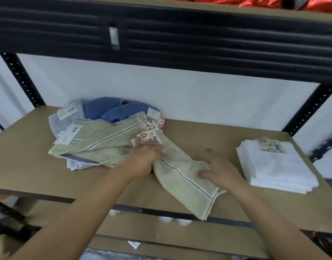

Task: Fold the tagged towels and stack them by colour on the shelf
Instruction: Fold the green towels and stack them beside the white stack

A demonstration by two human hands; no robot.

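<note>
A beige towel (pixel 187 186) with a dark stripe lies stretched across the middle of the shelf board (pixel 30 166), its lower corner hanging over the front edge. My left hand (pixel 144 160) grips its bunched upper end beside a printed tag (pixel 148 137). My right hand (pixel 217 171) rests on the towel's right edge, thumb pinching the fabric. To the left lies a loose pile: another beige towel (pixel 97 143), blue towels (pixel 112 109) and a grey one (pixel 56 122), each tagged. On the right stands a folded white towel stack (pixel 277 167) with a tag on top.
A black metal shelf beam (pixel 180 34) hangs low overhead. Black perforated uprights (pixel 309 109) stand at the back corners. A lower shelf board (pixel 161 233) shows beneath the front edge. Orange packaging (pixel 255 1) sits on the upper shelf.
</note>
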